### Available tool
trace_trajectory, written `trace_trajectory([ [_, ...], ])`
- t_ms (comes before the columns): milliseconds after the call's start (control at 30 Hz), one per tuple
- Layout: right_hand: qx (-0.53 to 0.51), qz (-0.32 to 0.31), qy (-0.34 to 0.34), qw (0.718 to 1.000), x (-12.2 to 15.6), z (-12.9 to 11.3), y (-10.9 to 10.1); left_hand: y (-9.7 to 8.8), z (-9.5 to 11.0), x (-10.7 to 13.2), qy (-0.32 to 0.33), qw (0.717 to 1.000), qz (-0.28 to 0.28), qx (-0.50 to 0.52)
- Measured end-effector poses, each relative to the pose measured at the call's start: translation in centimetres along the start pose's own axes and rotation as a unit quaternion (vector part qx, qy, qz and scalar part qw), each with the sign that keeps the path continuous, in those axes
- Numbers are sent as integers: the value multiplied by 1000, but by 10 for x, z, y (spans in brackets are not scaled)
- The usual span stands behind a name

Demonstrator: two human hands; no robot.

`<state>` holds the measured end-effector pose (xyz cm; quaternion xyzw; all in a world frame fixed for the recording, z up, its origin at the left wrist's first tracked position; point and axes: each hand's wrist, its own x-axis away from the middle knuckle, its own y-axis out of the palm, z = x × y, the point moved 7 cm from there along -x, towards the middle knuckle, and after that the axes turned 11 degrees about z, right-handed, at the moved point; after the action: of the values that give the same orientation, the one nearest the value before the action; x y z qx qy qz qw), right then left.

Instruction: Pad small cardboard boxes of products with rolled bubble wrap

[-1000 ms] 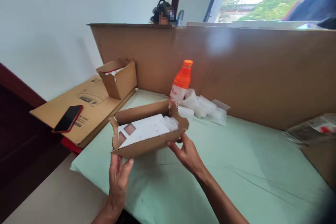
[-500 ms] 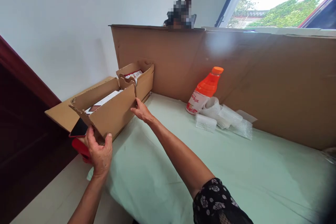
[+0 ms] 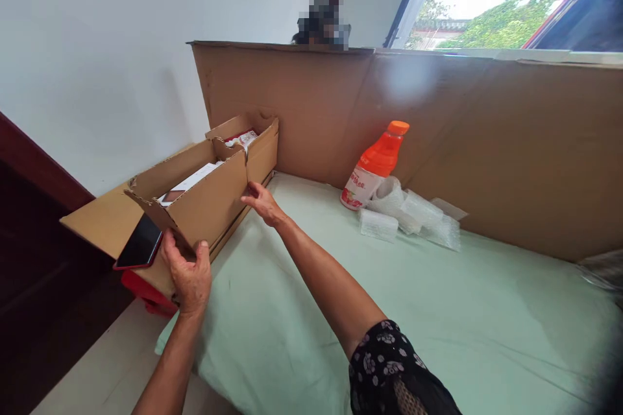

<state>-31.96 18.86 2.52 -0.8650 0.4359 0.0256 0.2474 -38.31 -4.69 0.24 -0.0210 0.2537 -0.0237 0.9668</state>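
Observation:
An open cardboard box (image 3: 204,204) with a white packet inside rests on a flat brown carton (image 3: 97,224) at the left. My left hand (image 3: 187,275) grips the box's near corner, fingers curled round its edge. At the box's far right end, my right hand (image 3: 263,202) holds the side wall with its fingers. A second, smaller open box (image 3: 256,142) stands just behind, touching it. A red phone (image 3: 140,243) lies on the carton beside my left hand.
A tall cardboard screen (image 3: 438,136) runs along the back of the green-covered table (image 3: 389,311). An orange bottle (image 3: 374,165) leans against it, with bubble-wrap pieces (image 3: 409,214) beside. A person's head shows above the screen. A window is at top right.
The box went from above the green table to the left, onto the flat carton beside the smaller box. Both hands stayed on it; in the last half second it settled slightly lower.

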Motion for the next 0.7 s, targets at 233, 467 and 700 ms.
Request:
trace_trajectory([
  [233, 71, 4, 3, 997, 108, 53, -33, -16, -10, 69, -126, 989, -81, -3],
  [467, 178, 0, -33, 983, 240, 47, -73, 5, 35, 210, 183, 920, -346, -17],
  [700, 329, -36, -86, 940, 347, 38, -115, 13, 13, 245, 357, 833, -421, 38],
])
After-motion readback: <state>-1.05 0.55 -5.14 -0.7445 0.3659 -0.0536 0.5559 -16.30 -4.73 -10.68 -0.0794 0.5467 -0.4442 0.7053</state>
